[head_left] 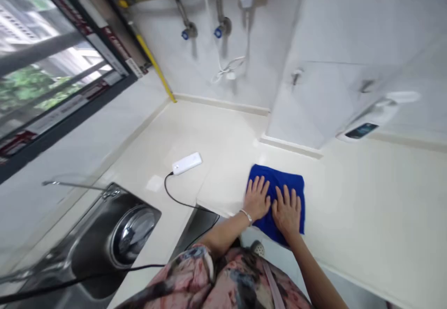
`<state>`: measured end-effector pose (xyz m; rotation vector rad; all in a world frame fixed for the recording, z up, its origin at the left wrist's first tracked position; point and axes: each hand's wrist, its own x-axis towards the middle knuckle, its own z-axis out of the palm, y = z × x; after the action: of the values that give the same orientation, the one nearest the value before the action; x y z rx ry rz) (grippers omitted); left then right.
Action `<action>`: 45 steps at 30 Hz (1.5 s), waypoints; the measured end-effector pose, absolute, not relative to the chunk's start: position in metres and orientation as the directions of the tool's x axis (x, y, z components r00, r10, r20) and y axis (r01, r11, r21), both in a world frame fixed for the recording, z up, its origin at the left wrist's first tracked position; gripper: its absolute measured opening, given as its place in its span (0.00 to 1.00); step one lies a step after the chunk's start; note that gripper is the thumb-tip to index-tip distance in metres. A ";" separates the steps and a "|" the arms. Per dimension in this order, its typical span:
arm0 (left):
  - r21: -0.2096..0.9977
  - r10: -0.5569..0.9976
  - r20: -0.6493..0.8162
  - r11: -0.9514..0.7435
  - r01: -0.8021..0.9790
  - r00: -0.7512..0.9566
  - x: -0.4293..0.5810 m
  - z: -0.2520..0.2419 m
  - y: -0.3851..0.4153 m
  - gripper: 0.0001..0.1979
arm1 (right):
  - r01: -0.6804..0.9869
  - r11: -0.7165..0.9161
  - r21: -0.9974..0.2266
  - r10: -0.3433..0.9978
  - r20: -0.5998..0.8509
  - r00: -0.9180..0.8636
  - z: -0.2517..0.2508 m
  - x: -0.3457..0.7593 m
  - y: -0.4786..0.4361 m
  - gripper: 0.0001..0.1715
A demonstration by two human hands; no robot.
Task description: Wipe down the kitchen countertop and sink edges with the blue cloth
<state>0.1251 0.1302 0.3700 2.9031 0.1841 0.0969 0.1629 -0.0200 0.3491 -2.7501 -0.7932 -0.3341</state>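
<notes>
A blue cloth [275, 174] is spread on the cream countertop [223, 136], near the counter's front edge. My left hand [257, 199] rests flat on its left part, fingers stretched out, with a bracelet on the wrist. On the right part lies my right hand [288, 210], palm down and fingers apart. Both hands press on the cloth from above without gripping it. The near side of the cloth reaches the counter edge, and my palms cover some of its middle.
Left of the cloth lies a white power bank [187, 163] with a black cable [178, 202] running over the edge. A steel sink [94, 248] holding a metal basin [134, 234] is at lower left. A white dispenser [370, 118] hangs on the right wall; pipe valves [220, 30] stick out behind.
</notes>
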 end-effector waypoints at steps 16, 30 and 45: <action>0.293 0.008 0.050 -0.956 -0.007 0.999 0.121 0.377 0.113 0.33 | 0.442 -0.877 -0.191 0.403 0.210 0.891 0.357 0.149 -0.028 0.39; 0.288 0.014 0.028 -0.958 0.005 1.000 0.285 0.377 0.124 0.31 | 0.155 -0.931 -0.331 0.156 0.025 0.987 0.376 0.293 0.002 0.34; 0.211 -0.208 0.113 -0.950 -0.228 0.972 0.268 0.376 0.115 0.33 | 0.246 -0.907 -0.343 0.230 0.088 0.969 0.385 0.244 -0.051 0.33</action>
<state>0.2683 0.1154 0.3761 2.8957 -0.3242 0.1317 0.2445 -0.0514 0.3847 -2.7603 -0.3445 -0.0650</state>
